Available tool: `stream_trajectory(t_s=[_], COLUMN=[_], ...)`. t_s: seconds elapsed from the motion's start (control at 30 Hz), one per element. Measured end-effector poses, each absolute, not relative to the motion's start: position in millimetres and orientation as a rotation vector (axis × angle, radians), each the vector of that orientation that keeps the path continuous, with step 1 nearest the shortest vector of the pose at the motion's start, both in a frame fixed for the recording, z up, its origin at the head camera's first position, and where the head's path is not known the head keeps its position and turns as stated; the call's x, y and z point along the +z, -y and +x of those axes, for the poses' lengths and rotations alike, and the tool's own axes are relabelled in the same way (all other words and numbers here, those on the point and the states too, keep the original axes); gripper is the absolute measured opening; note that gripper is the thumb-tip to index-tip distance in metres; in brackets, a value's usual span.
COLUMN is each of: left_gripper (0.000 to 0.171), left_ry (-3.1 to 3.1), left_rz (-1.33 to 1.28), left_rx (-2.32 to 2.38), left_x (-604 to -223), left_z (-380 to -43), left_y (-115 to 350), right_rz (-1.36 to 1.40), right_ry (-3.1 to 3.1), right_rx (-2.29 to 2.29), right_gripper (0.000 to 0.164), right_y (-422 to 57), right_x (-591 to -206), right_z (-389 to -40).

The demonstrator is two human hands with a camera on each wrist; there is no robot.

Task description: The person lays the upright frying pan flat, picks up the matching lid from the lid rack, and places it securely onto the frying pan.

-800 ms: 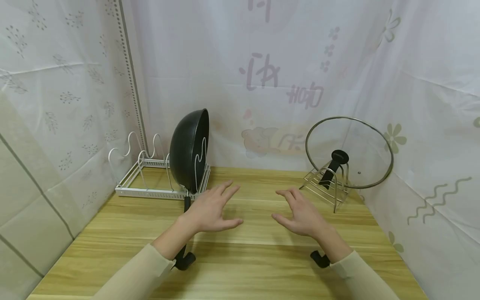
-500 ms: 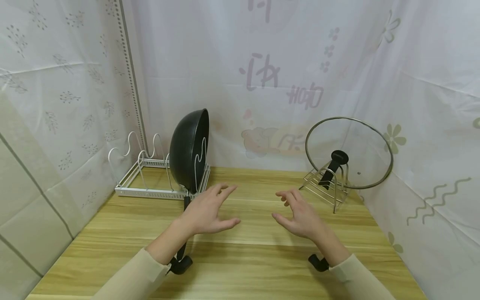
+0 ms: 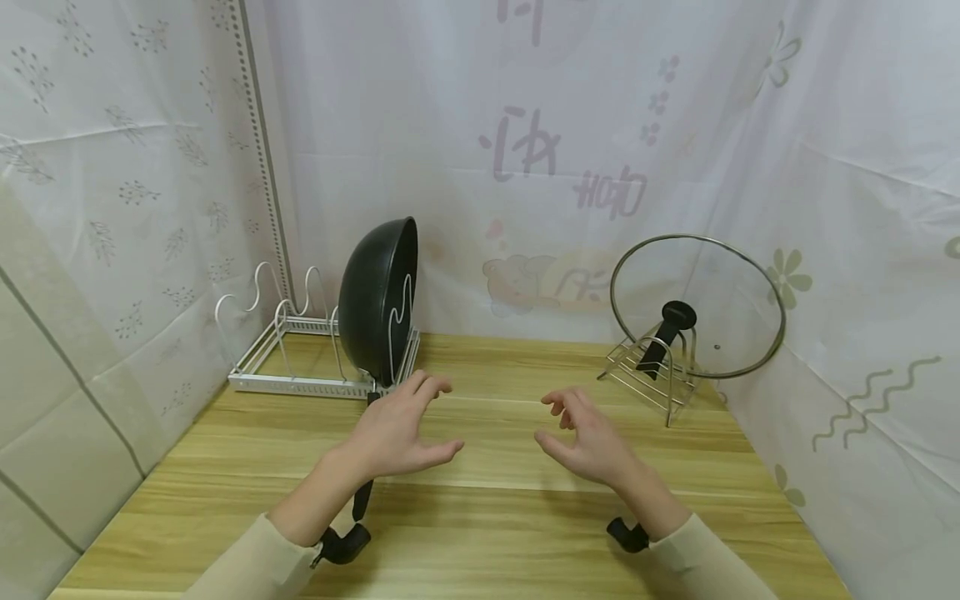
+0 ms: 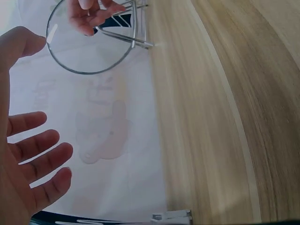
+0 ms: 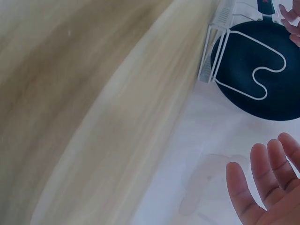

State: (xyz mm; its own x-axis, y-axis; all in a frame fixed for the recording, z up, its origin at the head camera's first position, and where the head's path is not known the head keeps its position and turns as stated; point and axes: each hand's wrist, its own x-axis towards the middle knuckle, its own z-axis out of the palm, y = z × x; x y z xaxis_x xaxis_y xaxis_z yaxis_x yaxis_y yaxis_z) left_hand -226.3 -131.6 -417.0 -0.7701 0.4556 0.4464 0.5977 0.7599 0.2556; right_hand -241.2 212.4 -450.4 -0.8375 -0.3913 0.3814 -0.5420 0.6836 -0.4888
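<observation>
From my head view, the black, deep-bowled wok [image 3: 366,308] stands on its side in the white metal wire rack [image 3: 300,387] at nine o'clock, and the round, clear glass lid [image 3: 716,296] leans in its silvery wire stand [image 3: 670,398] towards three o'clock. I judge both pieces set in place, with no loose one in view left to place. My left grip [image 3: 396,433], at seven o'clock, is spread wide, holding nothing; the wok rises just beyond, near its twelve, the black handle [image 3: 363,500] running behind it; whether they touch, I cannot tell. My right grip [image 3: 590,442], at five o'clock, is also wide, fingers loosely bent round nothing; the lid stands apart, between its one and two.
</observation>
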Motion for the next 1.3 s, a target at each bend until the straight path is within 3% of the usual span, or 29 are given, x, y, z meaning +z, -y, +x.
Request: stream_trajectory(t_s=[0.53, 0.87, 1.3], left_gripper=[0.082, 0.076, 0.058], left_ry=[2.63, 2.56, 2.565], left_rz=[-0.714, -0.69, -0.376], left_rx=[-0.712, -0.798, -1.006], left_x=[-413, -415, -419], left_z=[-205, -197, -184], left_y=[163, 189, 218], right_rz=[0.745, 0.709, 0.641], right_ry=[2.677, 2.709, 2.709], right_rx=[1.024, 1.175, 1.557], right_gripper=[0.045, 0.043, 0.039], right_y=[-189, -174, -151], right_x=[-452, -449, -445], right_z=[-237, -239, -248])
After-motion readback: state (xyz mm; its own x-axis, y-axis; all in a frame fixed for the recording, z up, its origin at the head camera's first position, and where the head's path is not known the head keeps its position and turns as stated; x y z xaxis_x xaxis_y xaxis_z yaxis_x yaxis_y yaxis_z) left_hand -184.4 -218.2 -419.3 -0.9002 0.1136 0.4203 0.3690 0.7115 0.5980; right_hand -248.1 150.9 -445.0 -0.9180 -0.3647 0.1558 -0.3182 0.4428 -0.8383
